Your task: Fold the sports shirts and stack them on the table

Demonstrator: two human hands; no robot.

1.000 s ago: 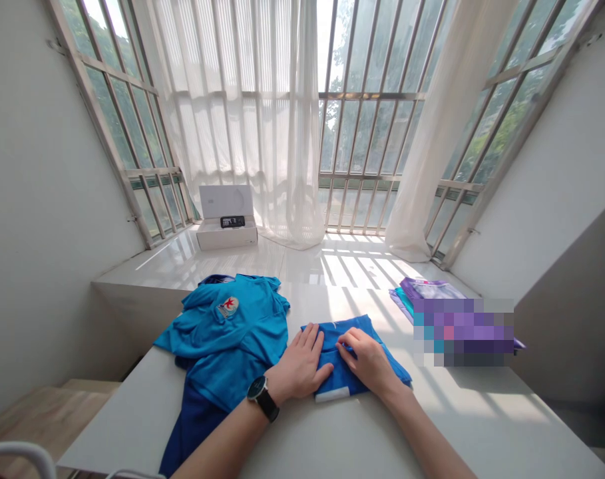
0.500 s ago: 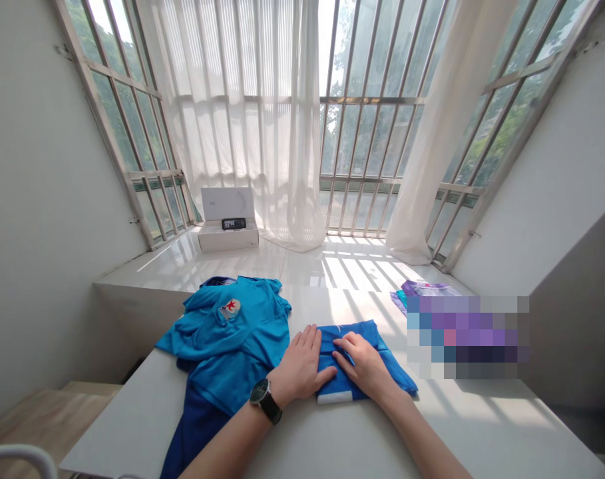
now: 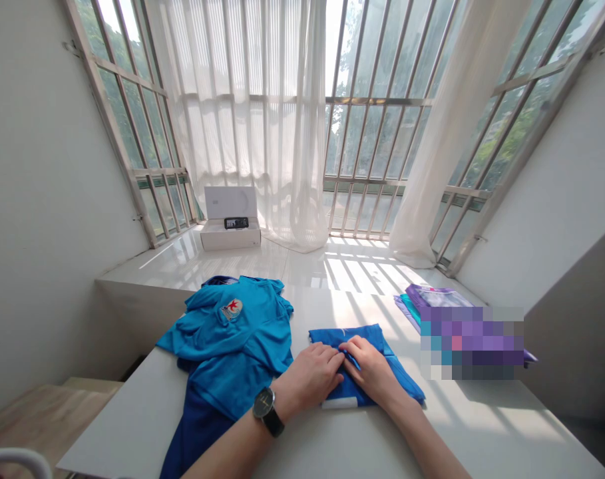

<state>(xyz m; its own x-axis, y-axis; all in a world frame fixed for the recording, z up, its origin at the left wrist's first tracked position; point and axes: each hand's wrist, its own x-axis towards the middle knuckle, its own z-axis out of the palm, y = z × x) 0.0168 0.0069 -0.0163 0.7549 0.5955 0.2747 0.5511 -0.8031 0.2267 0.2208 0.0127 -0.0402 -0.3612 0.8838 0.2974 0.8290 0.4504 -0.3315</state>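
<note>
A folded blue garment (image 3: pixel 367 336) with a white strip along its near edge lies on the white table in front of me. My left hand (image 3: pixel 316 372), wearing a watch at the wrist, is bent over the left half of the garment, its fingers together and closed on the cloth near the middle. From the right, my right hand (image 3: pixel 369 366) meets it there, with thumb and forefinger pinching the same cloth. The fingertips of both hands nearly touch. To the left lies a rumpled turquoise shirt (image 3: pixel 252 332) with a round emblem.
Dark blue cloth (image 3: pixel 197 426) shows beneath the turquoise shirt. A purple folded pile (image 3: pixel 432 297), partly blurred, lies at the right. An open white box (image 3: pixel 229 238) holding a dark device stands on the sill. Behind are sheer curtains (image 3: pixel 292 133) and a barred window.
My left hand has gone from lying flat at the garment's left edge to its middle, beside my right hand. Its fingers are now bent in. The view has shifted slightly.
</note>
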